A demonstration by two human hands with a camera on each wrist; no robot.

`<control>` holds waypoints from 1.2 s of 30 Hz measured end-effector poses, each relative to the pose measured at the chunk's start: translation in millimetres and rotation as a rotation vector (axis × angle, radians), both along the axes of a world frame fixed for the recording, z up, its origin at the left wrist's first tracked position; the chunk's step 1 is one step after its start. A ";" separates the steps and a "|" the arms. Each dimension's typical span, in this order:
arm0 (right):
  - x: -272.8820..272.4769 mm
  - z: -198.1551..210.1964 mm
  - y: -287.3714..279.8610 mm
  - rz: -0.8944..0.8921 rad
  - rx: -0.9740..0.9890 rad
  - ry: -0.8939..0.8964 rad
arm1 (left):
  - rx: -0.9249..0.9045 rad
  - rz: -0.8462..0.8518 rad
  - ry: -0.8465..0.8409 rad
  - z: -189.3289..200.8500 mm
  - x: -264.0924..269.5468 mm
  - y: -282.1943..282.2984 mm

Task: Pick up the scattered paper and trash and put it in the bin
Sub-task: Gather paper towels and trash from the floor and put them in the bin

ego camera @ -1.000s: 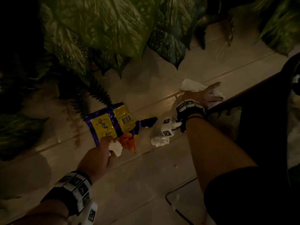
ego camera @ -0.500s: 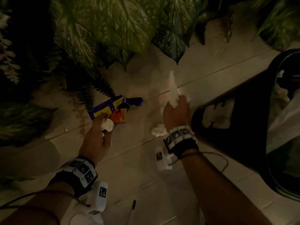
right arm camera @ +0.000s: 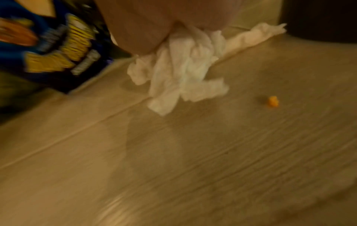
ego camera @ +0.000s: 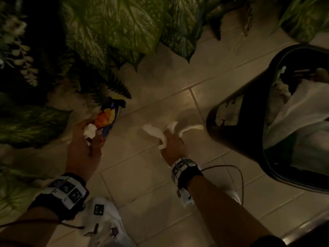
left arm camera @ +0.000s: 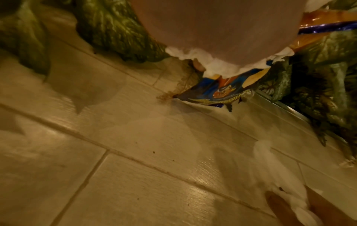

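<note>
Only right wrist cam shows an orange crumb (right arm camera: pixel 272 101) on floor (ego camera: pixel 142 175). Left hand (ego camera: pixel 83 148) grips snack bag (ego camera: pixel 106 118) + white wad (ego camera: pixel 89 130); right hand (ego camera: pixel 173 147) clutches tissue (ego camera: pixel 154 131) near bin (ego camera: pixel 231 136). Plant leaves (ego camera: pixel 110 24) overhang behind.

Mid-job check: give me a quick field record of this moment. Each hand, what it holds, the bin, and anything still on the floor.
left hand: grips a blue and orange snack wrapper plus a small white paper wad
right hand: grips bunched white tissue, ends trailing out either side
bin: black, to the right of the right hand, already holding white paper and a liner
floor: pale tile; one small orange crumb left near the tissue
surroundings: green leafy plants along the far edge
stage: both hands loaded, nothing dropped in yet
</note>
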State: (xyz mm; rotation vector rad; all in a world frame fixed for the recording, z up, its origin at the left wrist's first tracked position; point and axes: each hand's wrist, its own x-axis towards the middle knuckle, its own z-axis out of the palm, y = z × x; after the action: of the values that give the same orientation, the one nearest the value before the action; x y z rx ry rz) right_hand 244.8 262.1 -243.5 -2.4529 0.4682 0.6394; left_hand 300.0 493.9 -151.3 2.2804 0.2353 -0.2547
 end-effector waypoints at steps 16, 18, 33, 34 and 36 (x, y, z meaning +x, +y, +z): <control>-78.9 -36.1 -56.6 -0.352 -0.130 0.063 | -0.112 -0.007 -0.014 -12.7 -26.2 -17.2; -77.8 -40.9 -55.1 -0.310 -0.179 0.076 | -0.119 0.006 0.000 -12.0 -27.9 -17.3; -135.5 186.2 -102.7 -0.098 0.264 0.112 | -0.060 0.021 0.083 126.4 -95.1 -55.9; -138.1 218.0 -110.8 -0.093 0.271 0.048 | -0.080 0.026 0.095 146.5 -101.4 -66.1; -140.9 261.0 -117.6 -0.141 0.269 -0.151 | -0.070 0.029 0.112 167.4 -114.8 -78.4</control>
State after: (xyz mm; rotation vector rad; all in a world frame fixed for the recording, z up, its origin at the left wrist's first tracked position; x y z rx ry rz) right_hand 103.9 144.5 17.5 -2.1723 0.4581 0.4244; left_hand 185.2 415.5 16.1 2.1945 0.3119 -0.3710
